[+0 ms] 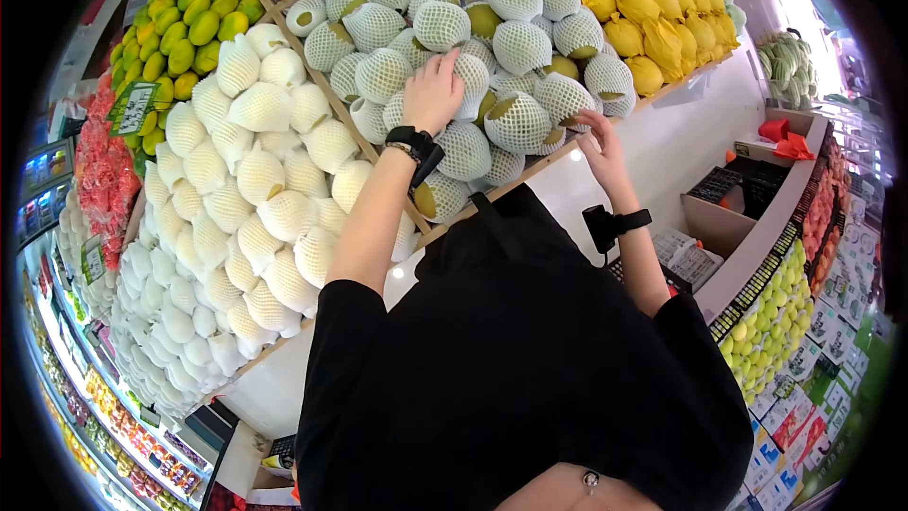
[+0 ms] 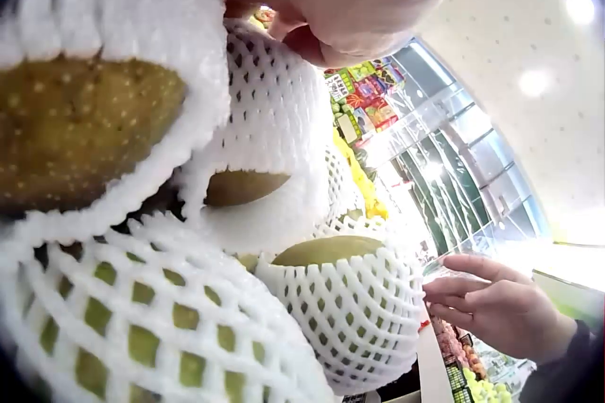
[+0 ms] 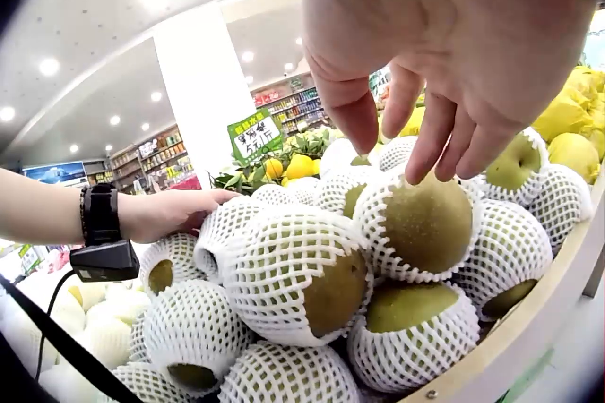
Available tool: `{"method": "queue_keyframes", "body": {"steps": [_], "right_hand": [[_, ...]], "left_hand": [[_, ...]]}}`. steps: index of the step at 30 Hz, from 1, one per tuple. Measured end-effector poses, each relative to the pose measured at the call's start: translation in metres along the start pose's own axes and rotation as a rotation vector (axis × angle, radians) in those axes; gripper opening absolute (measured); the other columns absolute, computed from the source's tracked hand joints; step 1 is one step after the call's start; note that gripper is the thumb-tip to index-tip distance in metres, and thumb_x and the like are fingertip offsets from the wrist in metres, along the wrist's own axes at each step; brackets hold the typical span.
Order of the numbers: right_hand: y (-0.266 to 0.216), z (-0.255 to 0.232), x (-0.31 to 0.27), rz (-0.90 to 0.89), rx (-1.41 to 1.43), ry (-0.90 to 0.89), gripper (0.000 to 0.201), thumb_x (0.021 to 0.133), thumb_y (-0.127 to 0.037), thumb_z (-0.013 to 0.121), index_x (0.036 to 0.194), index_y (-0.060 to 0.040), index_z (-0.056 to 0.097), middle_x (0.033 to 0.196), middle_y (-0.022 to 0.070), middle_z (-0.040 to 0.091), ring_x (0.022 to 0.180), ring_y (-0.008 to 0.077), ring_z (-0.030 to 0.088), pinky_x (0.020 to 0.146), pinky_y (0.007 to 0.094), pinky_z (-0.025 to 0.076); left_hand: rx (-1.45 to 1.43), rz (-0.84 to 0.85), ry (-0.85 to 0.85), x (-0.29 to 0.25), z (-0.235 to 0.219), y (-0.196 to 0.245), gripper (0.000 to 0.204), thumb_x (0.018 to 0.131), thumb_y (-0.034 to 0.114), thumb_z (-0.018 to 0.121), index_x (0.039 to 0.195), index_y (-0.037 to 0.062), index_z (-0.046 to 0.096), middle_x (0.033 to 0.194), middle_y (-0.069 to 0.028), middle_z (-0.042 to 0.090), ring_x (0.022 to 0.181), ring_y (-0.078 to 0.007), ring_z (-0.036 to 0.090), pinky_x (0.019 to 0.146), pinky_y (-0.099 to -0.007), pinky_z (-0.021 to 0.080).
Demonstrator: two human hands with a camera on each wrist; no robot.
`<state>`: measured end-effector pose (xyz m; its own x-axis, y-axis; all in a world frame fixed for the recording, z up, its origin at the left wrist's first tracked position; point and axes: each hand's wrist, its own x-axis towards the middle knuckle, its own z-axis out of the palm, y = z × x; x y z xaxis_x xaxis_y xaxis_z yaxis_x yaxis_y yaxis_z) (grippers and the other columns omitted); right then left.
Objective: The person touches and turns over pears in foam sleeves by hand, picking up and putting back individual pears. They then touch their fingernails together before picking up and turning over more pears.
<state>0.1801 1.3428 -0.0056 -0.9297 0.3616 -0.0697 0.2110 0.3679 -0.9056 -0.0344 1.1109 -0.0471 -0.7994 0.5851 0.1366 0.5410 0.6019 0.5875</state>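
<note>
Many green-brown fruits in white foam nets are heaped in a wooden-edged bin. My left hand (image 1: 435, 95) (image 3: 175, 212) grips the side of a netted fruit (image 1: 470, 85) (image 2: 269, 120) (image 3: 225, 233) in the heap, its fingers bent over the net; the fingertips are partly hidden. At the bin's front right, my right hand (image 1: 605, 153) (image 2: 496, 307) (image 3: 444, 63) hangs palm down with loosely bent, spread fingers. Its fingertips are at the top of another netted fruit (image 3: 425, 223); whether they touch it I cannot tell. Nothing is held in that hand.
White foam-wrapped fruits (image 1: 260, 175) fill the bin to the left, with green-yellow fruits (image 1: 203, 26) behind. Yellow-wrapped fruits (image 1: 667, 5) lie to the right. A wooden rim (image 1: 544, 166) edges the near side, and open boxes (image 1: 714, 222) stand at the right.
</note>
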Motion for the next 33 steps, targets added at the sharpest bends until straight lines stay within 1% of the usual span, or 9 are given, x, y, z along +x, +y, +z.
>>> {"method": "queue_keyframes", "body": {"steps": [7, 12, 13, 15, 18, 20, 25, 29, 33], "right_hand": [[-0.002, -0.016, 0.008, 0.024, -0.180, 0.076, 0.050, 0.078, -0.012, 0.063, 0.124, -0.0012, 0.046, 0.119, 0.0146, 0.055, 0.114, 0.0250, 0.051, 0.099, 0.0371, 0.037], [0.015, -0.016, 0.067, -0.189, -0.551, -0.097, 0.071, 0.072, -0.025, 0.072, 0.129, 0.0004, 0.039, 0.121, 0.0232, 0.048, 0.108, 0.0368, 0.051, 0.098, 0.0400, 0.038], [0.021, -0.013, 0.079, -0.216, -0.608, -0.157, 0.086, 0.066, -0.033, 0.076, 0.134, -0.0030, 0.033, 0.122, 0.0278, 0.043, 0.103, 0.0421, 0.052, 0.095, 0.0437, 0.041], [0.021, -0.011, 0.089, -0.115, -0.688, -0.356, 0.091, 0.063, -0.036, 0.077, 0.135, -0.0059, 0.031, 0.120, 0.0291, 0.043, 0.102, 0.0432, 0.053, 0.092, 0.0445, 0.043], [0.010, -0.003, 0.099, -0.029, -0.797, -0.499, 0.098, 0.058, -0.039, 0.079, 0.137, -0.0104, 0.029, 0.116, 0.0309, 0.043, 0.100, 0.0472, 0.053, 0.087, 0.0461, 0.046], [0.001, -0.003, 0.101, -0.013, -0.836, -0.548, 0.097, 0.059, -0.038, 0.079, 0.137, -0.0096, 0.029, 0.115, 0.0311, 0.043, 0.100, 0.0484, 0.052, 0.086, 0.0460, 0.047], [0.014, 0.000, 0.102, -0.265, -0.782, -0.506, 0.085, 0.058, -0.035, 0.078, 0.130, -0.0103, 0.039, 0.108, 0.0271, 0.045, 0.089, 0.0464, 0.052, 0.077, 0.0470, 0.049], [0.013, -0.005, 0.099, -0.282, -0.756, -0.495, 0.079, 0.056, -0.035, 0.077, 0.126, -0.0183, 0.044, 0.105, 0.0239, 0.045, 0.088, 0.0448, 0.052, 0.075, 0.0457, 0.049], [0.012, -0.013, 0.102, -0.306, -0.711, -0.513, 0.077, 0.057, -0.037, 0.076, 0.125, -0.0187, 0.046, 0.105, 0.0215, 0.046, 0.090, 0.0417, 0.053, 0.076, 0.0451, 0.050]], "left_hand": [[0.018, 0.054, 0.100, -0.004, 0.005, -0.002, 0.043, 0.085, 0.021, 0.045, 0.126, 0.0088, 0.048, 0.120, -0.0149, 0.055, 0.107, -0.0304, 0.055, 0.088, -0.0431, 0.044], [0.172, 0.008, 0.209, -0.010, 0.009, 0.007, 0.041, 0.085, 0.017, 0.048, 0.124, 0.0051, 0.048, 0.124, -0.0185, 0.051, 0.119, -0.0344, 0.045, 0.095, -0.0444, 0.041], [0.179, -0.014, 0.255, -0.012, 0.011, 0.014, 0.040, 0.084, 0.016, 0.049, 0.123, 0.0043, 0.048, 0.125, -0.0190, 0.049, 0.120, -0.0357, 0.043, 0.096, -0.0448, 0.040], [0.161, -0.008, 0.325, -0.016, 0.008, 0.034, 0.040, 0.079, 0.008, 0.053, 0.119, 0.0027, 0.049, 0.128, -0.0203, 0.045, 0.123, -0.0400, 0.038, 0.098, -0.0464, 0.037], [0.037, 0.172, 0.258, -0.038, 0.008, 0.086, 0.044, 0.072, 0.008, 0.058, 0.115, 0.0027, 0.050, 0.124, -0.0200, 0.046, 0.124, -0.0402, 0.037, 0.099, -0.0476, 0.036], [-0.023, 0.302, 0.055, -0.050, 0.025, 0.109, 0.046, 0.070, 0.010, 0.060, 0.115, 0.0036, 0.051, 0.125, -0.0197, 0.046, 0.125, -0.0386, 0.037, 0.100, -0.0474, 0.034], [0.256, 0.121, 0.015, -0.056, 0.065, 0.142, 0.056, 0.065, 0.014, 0.065, 0.117, 0.0001, 0.049, 0.127, -0.0180, 0.043, 0.128, -0.0349, 0.032, 0.106, -0.0536, 0.023], [0.380, -0.040, -0.003, -0.045, 0.079, 0.153, 0.056, 0.066, 0.014, 0.066, 0.118, 0.0040, 0.049, 0.123, -0.0165, 0.043, 0.124, -0.0364, 0.035, 0.104, -0.0567, 0.024], [0.468, -0.030, -0.006, -0.043, 0.085, 0.151, 0.064, 0.061, 0.015, 0.072, 0.118, 0.0078, 0.046, 0.123, -0.0141, 0.043, 0.120, -0.0347, 0.038, 0.101, -0.0527, 0.029]]}}
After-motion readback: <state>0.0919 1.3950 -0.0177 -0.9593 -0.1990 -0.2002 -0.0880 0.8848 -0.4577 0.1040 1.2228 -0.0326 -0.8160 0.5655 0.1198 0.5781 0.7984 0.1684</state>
